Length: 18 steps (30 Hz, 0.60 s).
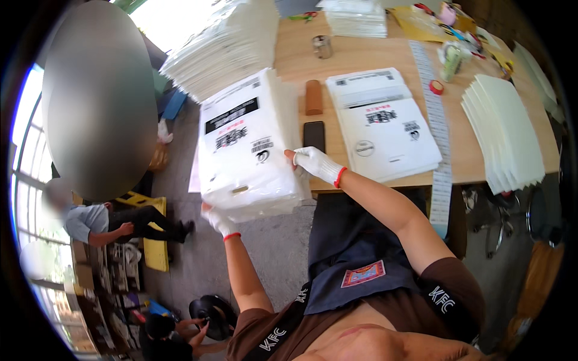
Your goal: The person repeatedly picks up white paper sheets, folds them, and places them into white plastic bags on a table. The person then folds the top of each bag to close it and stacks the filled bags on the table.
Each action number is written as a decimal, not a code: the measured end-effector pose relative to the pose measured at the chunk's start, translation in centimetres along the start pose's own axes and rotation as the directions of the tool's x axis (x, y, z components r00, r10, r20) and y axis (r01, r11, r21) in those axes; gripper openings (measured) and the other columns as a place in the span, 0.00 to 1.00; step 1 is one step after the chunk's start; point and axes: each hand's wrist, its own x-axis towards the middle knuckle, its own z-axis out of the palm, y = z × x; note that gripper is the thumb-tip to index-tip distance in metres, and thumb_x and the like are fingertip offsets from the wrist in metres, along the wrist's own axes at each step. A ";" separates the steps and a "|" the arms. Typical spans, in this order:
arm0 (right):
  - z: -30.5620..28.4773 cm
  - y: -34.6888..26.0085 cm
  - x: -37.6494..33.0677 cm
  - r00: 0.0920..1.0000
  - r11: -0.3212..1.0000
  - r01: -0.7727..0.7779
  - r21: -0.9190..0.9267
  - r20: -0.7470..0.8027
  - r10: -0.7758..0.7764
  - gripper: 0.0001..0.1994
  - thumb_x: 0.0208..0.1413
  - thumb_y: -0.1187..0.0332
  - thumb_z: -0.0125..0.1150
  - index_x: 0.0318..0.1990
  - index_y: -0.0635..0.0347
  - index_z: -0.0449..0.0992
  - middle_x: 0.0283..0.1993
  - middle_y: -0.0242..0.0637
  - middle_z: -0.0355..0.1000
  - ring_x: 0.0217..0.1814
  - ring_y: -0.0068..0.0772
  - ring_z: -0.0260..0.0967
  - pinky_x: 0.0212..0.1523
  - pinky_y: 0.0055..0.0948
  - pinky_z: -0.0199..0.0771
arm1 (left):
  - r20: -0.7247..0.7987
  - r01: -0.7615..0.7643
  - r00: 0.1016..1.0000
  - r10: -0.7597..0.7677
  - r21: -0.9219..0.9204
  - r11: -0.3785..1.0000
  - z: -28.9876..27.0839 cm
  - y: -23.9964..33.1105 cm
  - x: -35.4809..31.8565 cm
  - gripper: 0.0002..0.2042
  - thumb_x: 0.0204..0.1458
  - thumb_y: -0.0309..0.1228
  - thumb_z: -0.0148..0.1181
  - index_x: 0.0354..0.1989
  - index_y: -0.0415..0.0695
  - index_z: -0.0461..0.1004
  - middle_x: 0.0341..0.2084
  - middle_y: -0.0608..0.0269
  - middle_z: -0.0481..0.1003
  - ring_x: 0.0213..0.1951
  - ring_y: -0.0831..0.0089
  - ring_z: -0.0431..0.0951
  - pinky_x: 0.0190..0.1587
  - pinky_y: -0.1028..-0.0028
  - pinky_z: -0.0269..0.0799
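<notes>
Stack of white printed bags (250,150) held off the desk (361,57) left edge, long axis running away from person. Left hand (218,221) grips near bottom corner; right hand (313,162) clamps right edge, nearer the desk.

A black phone (313,136), a brown wooden block (313,97) and a metal cup (322,46) were seen on the wooden counter (361,57).
</notes>
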 end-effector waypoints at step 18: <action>-31.2 -2.8 -43.5 0.492 -0.049 -0.820 -0.570 -0.658 -0.571 0.12 0.45 0.67 0.55 0.41 0.49 0.72 0.42 0.30 0.69 0.49 0.34 0.66 0.49 0.35 0.63 | 0.986 -0.178 0.117 0.123 -0.101 0.979 11.2 -1.4 -31.6 0.09 0.57 0.27 0.49 0.42 0.40 0.73 0.39 0.60 0.75 0.33 0.79 0.72 0.28 0.80 0.68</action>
